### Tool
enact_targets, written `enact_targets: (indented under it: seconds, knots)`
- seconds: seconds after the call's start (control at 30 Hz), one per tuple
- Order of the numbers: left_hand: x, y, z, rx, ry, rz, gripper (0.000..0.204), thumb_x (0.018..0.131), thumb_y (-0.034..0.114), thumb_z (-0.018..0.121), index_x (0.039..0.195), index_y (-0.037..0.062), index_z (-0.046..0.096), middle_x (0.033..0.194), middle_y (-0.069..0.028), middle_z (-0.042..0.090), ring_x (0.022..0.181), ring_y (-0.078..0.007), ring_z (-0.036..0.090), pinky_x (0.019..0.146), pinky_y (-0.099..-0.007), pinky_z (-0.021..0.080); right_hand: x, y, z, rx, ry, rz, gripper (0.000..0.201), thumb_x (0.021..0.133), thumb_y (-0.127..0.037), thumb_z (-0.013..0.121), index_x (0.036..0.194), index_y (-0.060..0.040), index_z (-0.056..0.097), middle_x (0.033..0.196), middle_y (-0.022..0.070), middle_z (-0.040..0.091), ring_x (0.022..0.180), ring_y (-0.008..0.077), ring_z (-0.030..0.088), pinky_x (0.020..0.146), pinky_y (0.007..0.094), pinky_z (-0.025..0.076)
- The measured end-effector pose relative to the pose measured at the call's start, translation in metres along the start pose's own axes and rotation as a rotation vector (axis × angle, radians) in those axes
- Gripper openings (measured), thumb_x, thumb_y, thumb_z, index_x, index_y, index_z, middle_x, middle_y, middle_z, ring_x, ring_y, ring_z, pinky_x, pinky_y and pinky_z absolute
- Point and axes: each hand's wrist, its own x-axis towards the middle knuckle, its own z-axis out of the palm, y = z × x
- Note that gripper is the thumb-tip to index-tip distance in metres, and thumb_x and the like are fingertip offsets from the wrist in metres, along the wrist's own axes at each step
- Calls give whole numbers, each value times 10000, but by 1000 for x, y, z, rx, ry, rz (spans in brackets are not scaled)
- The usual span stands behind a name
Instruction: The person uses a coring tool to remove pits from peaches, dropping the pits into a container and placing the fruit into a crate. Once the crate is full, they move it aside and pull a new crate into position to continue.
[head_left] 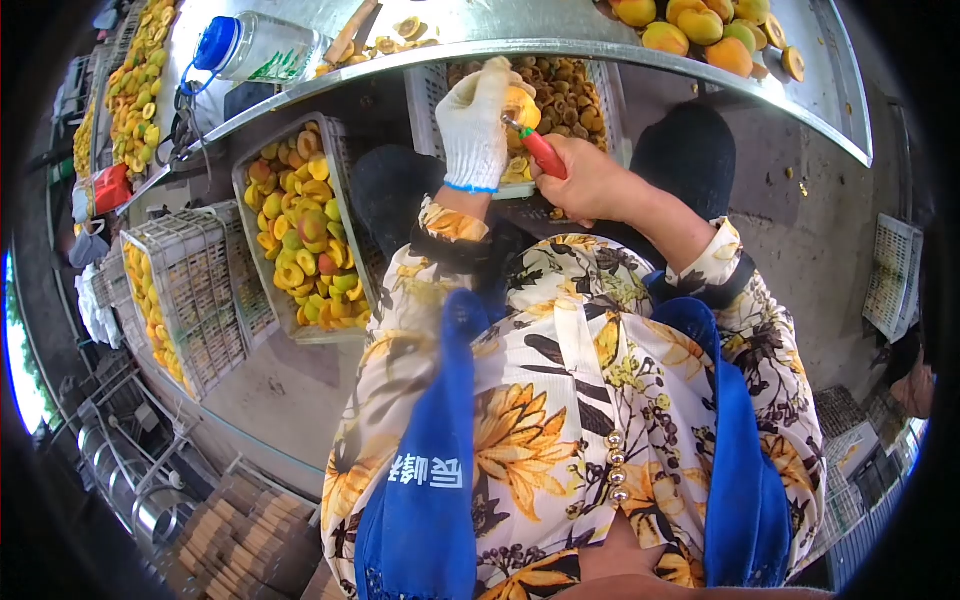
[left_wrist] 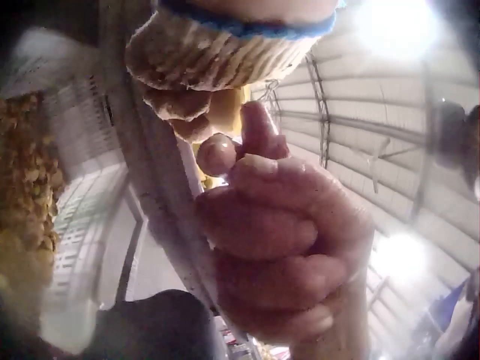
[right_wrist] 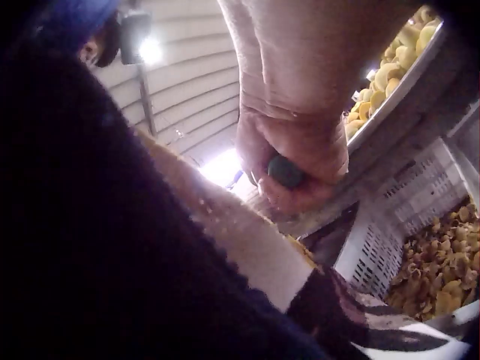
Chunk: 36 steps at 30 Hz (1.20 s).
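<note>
My left hand (head_left: 474,130), in a white knitted glove with a blue cuff edge, holds a yellow-orange fruit (head_left: 521,106) above a crate. The bare right hand (head_left: 590,180) grips the red handle (head_left: 545,154) of a small tool, whose metal tip touches the fruit. In the left wrist view the right hand (left_wrist: 274,247) has its fingers curled round the handle, just below the gloved hand (left_wrist: 217,56). A dark green handle end (right_wrist: 286,171) sticks out of the right hand (right_wrist: 296,142) in the right wrist view.
Below the hands a white crate (head_left: 424,110) holds brown pits and fruit pieces. Another crate (head_left: 250,215) of fruit halves stands to the left. Whole fruits (head_left: 700,25) and a blue-capped bottle (head_left: 270,48) lie on the metal table (head_left: 480,52).
</note>
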Motion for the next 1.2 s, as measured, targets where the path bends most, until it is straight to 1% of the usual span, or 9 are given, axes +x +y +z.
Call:
enact_targets:
  seconds: [0.17, 0.3, 0.5, 0.73, 0.83, 1.0, 1.1, 1.13, 1.2]
  knots:
    - [0, 7, -2, -206, -1, -258, 296, 881, 251, 589, 798, -33, 609, 697, -116, 630, 573, -143, 579, 502, -259, 468, 2, -2, 0, 48, -38, 54, 102, 808, -49, 486, 900, -52, 444, 629, 42, 470, 378, 105, 439, 325, 261, 359]
    - [-1, -3, 2, 82, 35, 131, 349, 893, 307, 560, 761, -14, 600, 714, -118, 634, 568, -143, 575, 493, -267, 461, 0, -2, 0, 315, -160, 180, 105, 803, -41, 472, 904, -59, 446, 625, 31, 458, 376, 95, 411, 320, 252, 350]
    - [2, 6, -1, -178, -42, -329, 306, 877, 265, 571, 760, -16, 598, 714, -133, 631, 545, -158, 565, 481, -267, 455, 3, 4, 8, 191, -119, 87, 114, 806, -48, 473, 915, -63, 447, 621, 32, 442, 376, 82, 399, 319, 251, 344]
    - [0, 13, 0, 227, -46, 46, 324, 903, 249, 558, 730, -23, 590, 599, -78, 561, 445, -131, 485, 405, -252, 374, 10, 18, -7, 602, -444, 99, 180, 797, -73, 554, 954, -47, 472, 598, 33, 465, 367, 92, 422, 302, 258, 344]
    - [9, 2, -2, -151, -24, -305, 405, 935, 395, 423, 773, 39, 528, 702, -122, 598, 488, -209, 550, 452, -307, 466, 17, 23, -5, 812, -522, 101, 215, 813, -60, 573, 1003, -56, 472, 599, 36, 479, 354, 91, 400, 299, 250, 337]
    - [16, 7, 0, -166, -125, -348, 356, 939, 369, 428, 819, 50, 531, 730, -133, 613, 496, -226, 572, 429, -326, 463, 27, 30, -8, 1118, -727, 163, 164, 866, -13, 486, 1009, -94, 482, 548, -36, 336, 356, 34, 279, 313, 203, 245]
    - [16, 21, 13, 48, 6, -214, 331, 929, 304, 465, 784, 27, 575, 711, -116, 628, 526, -198, 580, 475, -300, 466, 31, 34, -6, 1221, -729, 123, 155, 869, -21, 486, 1004, -97, 486, 543, -31, 337, 352, 39, 276, 313, 205, 244]
    - [19, 18, 11, 344, 11, 143, 320, 915, 273, 493, 750, 19, 597, 699, -102, 632, 548, -182, 583, 507, -290, 464, 27, 31, -8, 1197, -718, 64, 151, 870, -25, 489, 1002, -98, 486, 541, -30, 338, 352, 41, 276, 313, 206, 244]
    - [43, 14, -31, 382, 184, 254, 283, 895, 206, 529, 711, 13, 624, 687, -66, 634, 574, -150, 572, 554, -283, 457, 16, 18, -16, 1160, -690, -26, 143, 872, -35, 496, 999, -99, 487, 538, -28, 341, 351, 46, 276, 312, 208, 242]
